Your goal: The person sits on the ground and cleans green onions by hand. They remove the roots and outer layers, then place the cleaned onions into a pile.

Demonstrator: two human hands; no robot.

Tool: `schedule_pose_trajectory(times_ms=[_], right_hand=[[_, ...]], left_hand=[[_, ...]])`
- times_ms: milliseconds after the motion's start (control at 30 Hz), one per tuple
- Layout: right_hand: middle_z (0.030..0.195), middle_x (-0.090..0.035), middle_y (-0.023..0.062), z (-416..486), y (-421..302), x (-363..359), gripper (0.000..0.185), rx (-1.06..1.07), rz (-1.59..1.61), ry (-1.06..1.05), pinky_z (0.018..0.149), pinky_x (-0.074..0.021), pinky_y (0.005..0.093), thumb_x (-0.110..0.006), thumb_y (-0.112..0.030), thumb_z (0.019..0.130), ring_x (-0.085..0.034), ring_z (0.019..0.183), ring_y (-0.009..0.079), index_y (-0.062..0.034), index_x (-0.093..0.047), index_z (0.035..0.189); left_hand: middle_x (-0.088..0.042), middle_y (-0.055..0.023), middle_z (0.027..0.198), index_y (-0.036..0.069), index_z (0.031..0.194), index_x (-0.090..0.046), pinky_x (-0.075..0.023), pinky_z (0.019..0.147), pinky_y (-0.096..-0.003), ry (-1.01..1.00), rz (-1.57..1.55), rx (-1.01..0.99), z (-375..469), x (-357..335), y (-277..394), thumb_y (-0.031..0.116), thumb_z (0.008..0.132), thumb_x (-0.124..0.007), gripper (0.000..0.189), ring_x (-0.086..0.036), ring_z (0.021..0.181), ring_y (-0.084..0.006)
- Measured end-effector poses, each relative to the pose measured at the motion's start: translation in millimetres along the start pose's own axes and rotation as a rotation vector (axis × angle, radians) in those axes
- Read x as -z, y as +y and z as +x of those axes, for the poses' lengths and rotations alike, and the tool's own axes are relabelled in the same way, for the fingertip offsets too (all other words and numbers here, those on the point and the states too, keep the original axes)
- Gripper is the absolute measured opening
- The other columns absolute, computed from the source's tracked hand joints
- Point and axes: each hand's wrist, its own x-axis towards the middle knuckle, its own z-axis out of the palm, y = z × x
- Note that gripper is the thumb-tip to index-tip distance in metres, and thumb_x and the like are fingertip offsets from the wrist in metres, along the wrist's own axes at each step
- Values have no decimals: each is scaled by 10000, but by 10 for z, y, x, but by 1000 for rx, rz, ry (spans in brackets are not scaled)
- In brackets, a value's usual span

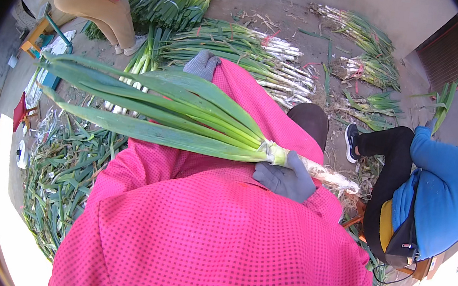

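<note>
My right hand, in a grey glove, lies palm up with the thumb over the pale stem of a large green onion. The onion lies across my lap, its long green leaves fanned to the left and its soil-marked white root end pointing right. Thin peeling skin clings where the leaves meet the stem. My left hand, in a dotted grey glove, is beyond the leaves at the edge of pink dotted cloth. The leaves partly cover it, and whether its fingers grip anything is hidden.
Onion bundles lie ahead, with more tied bundles at the far right. A person bends over a stacked pile. Another person sits at right, holding an onion. Leaf trimmings cover the left floor.
</note>
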Motion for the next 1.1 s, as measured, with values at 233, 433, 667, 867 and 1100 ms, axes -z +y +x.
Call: schedule_pose_trajectory(times_ms=[233, 433, 667, 867, 1100], right_hand=[[1082, -625, 157, -187, -426, 95, 317, 194, -992, 107, 816, -520, 290, -539, -198, 949, -640, 892, 194, 29, -544, 1170], [1077, -635, 157, 420, -836, 266, 435, 868, -1957, 432, 880, -500, 341, -701, -224, 822, -645, 964, 250, -13, -579, 1183], [995, -649, 180, 498, -853, 499, 330, 377, -1927, 443, 848, -480, 365, -596, -275, 876, -629, 957, 311, -49, -630, 1114], [1003, -647, 155, 248, -639, 197, 296, 931, -2105, 349, 838, -478, 401, -679, -177, 811, -621, 920, 314, -37, -637, 1068], [1006, -649, 160, 717, -468, -197, 507, 433, -2119, -92, 844, -469, 419, -705, -333, 783, -613, 921, 337, -55, -592, 1192]], left_hand=[[-653, -190, 919, 67, 991, -596, -497, 768, -439, 66, -53, 109, -200, -61, -124, 348, 910, -554, 295, -626, 872, -387], [-649, -180, 918, 49, 988, -631, -496, 770, -377, 38, -93, 92, -94, 141, -149, 291, 889, -581, 266, -641, 863, -340], [-667, -148, 942, 48, 1019, -643, -494, 802, -340, -374, -140, 84, 43, 161, -451, 305, 881, -601, 294, -653, 888, -272], [-639, -111, 1117, 69, 1139, -622, -474, 888, -329, -565, -42, -31, -80, 103, -1134, 332, 886, -609, 365, -613, 1031, -239], [-547, -105, 1285, 95, 1284, -523, -446, 979, -387, -586, 504, -373, -750, 225, -1545, 288, 858, -624, 478, -559, 1140, -277]])
